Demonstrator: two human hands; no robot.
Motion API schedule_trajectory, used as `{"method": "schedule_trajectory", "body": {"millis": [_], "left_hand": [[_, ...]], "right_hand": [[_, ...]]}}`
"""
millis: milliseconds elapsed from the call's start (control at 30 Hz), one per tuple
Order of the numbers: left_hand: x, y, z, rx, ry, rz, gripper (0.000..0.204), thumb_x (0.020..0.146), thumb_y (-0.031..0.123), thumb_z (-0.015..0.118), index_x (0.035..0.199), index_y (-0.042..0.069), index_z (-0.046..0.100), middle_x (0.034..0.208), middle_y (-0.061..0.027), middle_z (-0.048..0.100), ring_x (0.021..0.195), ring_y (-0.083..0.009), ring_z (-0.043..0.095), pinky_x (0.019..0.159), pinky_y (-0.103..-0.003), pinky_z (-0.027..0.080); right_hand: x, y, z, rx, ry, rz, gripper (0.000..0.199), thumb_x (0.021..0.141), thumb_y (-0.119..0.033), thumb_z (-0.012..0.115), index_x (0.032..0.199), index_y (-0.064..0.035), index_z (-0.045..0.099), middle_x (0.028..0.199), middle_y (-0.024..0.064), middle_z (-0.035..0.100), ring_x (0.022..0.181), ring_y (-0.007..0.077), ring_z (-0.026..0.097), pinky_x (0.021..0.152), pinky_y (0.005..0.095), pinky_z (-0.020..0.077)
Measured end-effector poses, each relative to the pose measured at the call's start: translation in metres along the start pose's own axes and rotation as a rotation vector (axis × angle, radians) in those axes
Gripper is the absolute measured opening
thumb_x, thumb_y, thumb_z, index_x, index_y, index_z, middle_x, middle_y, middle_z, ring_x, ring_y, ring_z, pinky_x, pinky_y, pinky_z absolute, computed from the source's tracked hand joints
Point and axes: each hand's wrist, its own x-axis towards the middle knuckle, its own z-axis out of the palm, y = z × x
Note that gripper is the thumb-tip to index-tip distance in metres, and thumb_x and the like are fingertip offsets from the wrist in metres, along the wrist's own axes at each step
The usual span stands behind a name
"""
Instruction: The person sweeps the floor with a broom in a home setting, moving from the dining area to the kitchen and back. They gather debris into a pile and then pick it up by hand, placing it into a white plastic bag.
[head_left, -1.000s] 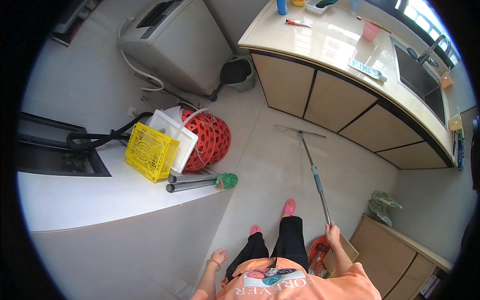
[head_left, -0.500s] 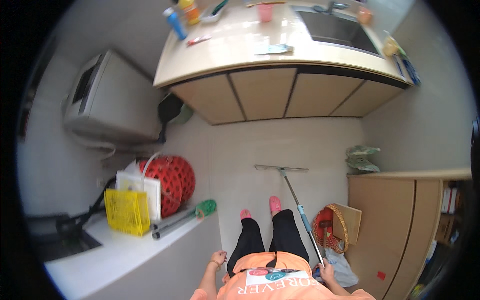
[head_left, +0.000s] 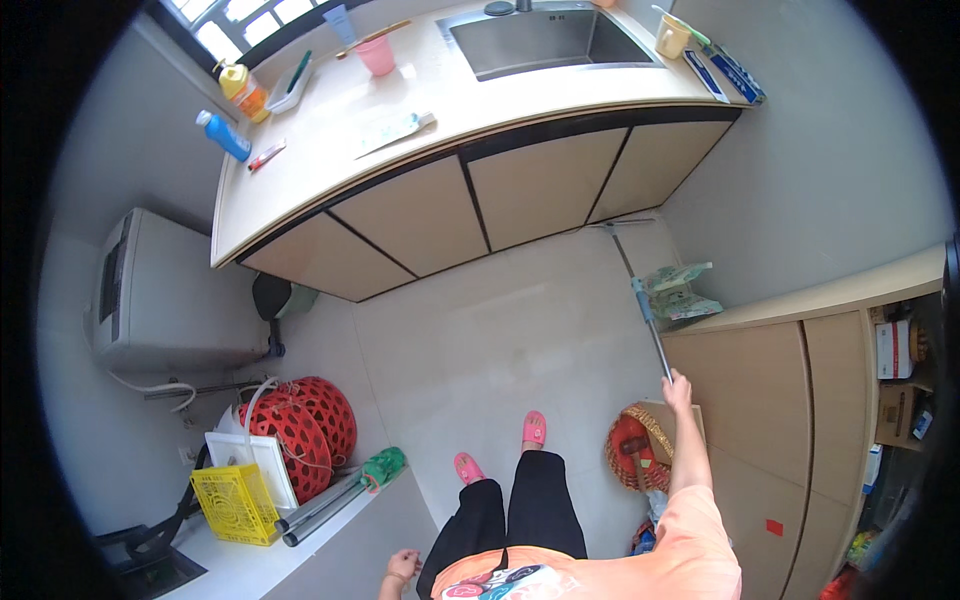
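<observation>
Right hand point(head_left: 679, 385) is gripping the floor squeegee point(head_left: 643, 300) handle near the sink cabinet point(head_left: 480, 200); left hand point(head_left: 402, 565) is hanging loosely curled, empty.

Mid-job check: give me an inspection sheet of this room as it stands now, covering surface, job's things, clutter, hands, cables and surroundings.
Surface: pale tiled floor, bare in the middle.
Job's things: long-handled floor wiper, its head at the foot of the cabinets near the corner.
Clutter: red mesh baskets, yellow crate, metal tubes with a green end, woven basket, green packets.
Hands: right hand grips the wiper handle's upper end; left hand hangs free, holding nothing.
Cables: white hose and cords beside the washing machine.
Surroundings: countertop with sink, pink cup, blue bottle; wooden cupboard at right.
</observation>
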Motion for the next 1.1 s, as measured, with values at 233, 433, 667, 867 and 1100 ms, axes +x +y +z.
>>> {"method": "schedule_trajectory", "body": {"millis": [233,433,667,867,1100], "left_hand": [[0.0,0.019,0.003,0.088,-0.019,0.002,0.02,0.088,0.018,0.052,0.099,0.005,0.062,0.074,-0.0069,0.064,0.058,-0.0143,0.06,0.048,-0.027,0.045],[0.016,0.059,-0.004,0.069,-0.018,0.099,0.022,0.089,0.019,0.05,0.101,0.005,0.061,0.076,-0.0075,0.064,0.061,-0.015,0.061,0.049,-0.027,0.045],[0.042,0.074,-0.016,0.278,-0.065,0.291,0.023,0.088,0.018,0.051,0.104,0.004,0.06,0.078,-0.0083,0.065,0.064,-0.0155,0.062,0.056,-0.028,0.049],[0.038,0.114,-0.026,0.274,-0.123,0.682,0.022,0.089,0.014,0.049,0.104,0.003,0.06,0.08,-0.0089,0.065,0.069,-0.014,0.061,0.063,-0.027,0.05],[-0.022,0.153,-0.018,0.189,-0.499,0.555,0.035,0.092,0.028,0.044,0.114,0.003,0.056,0.098,-0.0046,0.061,0.085,-0.0121,0.057,0.071,-0.023,0.046]], "right_hand": [[0.002,-0.006,0.037,0.048,-0.026,0.05,0.041,0.078,-0.019,0.059,0.112,0.002,0.054,0.097,0.0286,0.058,0.096,0.0404,0.056,0.083,0.0419,0.0461],[-0.218,-0.011,0.051,0.192,-0.255,0.082,0.029,0.081,-0.018,0.054,0.104,-0.0004,0.05,0.076,0.0258,0.06,0.074,0.0418,0.06,0.066,0.046,0.0489],[-0.418,-0.004,0.043,0.283,-0.344,0.325,0.037,0.084,-0.019,0.055,0.117,-0.0014,0.052,0.049,0.0074,0.053,0.038,0.0179,0.054,0.038,0.0327,0.0432],[-0.366,-0.116,0.024,0.561,-0.24,0.476,0.03,0.085,-0.018,0.052,0.108,0.0009,0.05,0.049,0.0063,0.05,0.039,0.0166,0.053,0.036,0.032,0.0401],[-0.278,-0.167,0.136,0.791,-0.079,0.67,0.028,0.084,-0.013,0.04,0.102,0.008,0.039,0.067,0.0189,0.057,0.045,0.0272,0.059,0.043,0.0385,0.0526]]}}
